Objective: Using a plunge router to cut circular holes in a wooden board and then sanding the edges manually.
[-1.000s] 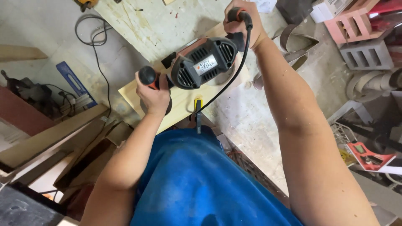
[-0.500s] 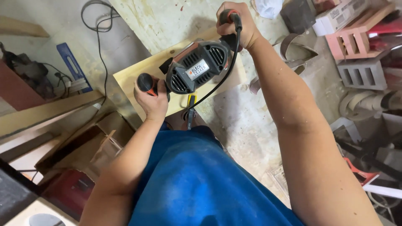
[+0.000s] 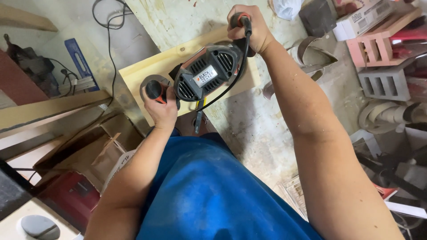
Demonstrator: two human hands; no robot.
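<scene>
— While both arms reach forward, what do the hands grip?
— Each hand is closed round a handle of a power router (image 3: 207, 78), grey and black with orange trim. The left hand (image 3: 161, 106) is wrapped tight about the black and orange knob on the near left side. The right hand (image 3: 249, 26) is clenched round the matching grip on the far right side, fingers fully curled.

— Where does the router sit?
— It stands on a pale wooden board (image 3: 147, 71) that lies across the desk (image 3: 178, 22), whose top is scuffed and paint-stained. The router's body covers the middle of the board; its base is mostly hidden under the motor housing.

— Is there a cable?
— A black power cord (image 3: 231, 84) runs from near the right hand, curves round the right side of the housing and drops toward the person's body. Another black cable (image 3: 111, 49) loops over the floor at the upper left.

— What else lies about?
— A clamp with a yellow and black bar (image 3: 199, 116) shows just below the router at the desk's near edge. Left of the desk are long wooden planks (image 3: 49, 109) and a cardboard box (image 3: 89, 151). To the right stand a pink block (image 3: 378, 42) and a grey block (image 3: 384, 82) with slots, with curved metal strips (image 3: 311, 53) near the right forearm. The person wears a blue shirt (image 3: 209, 191).
</scene>
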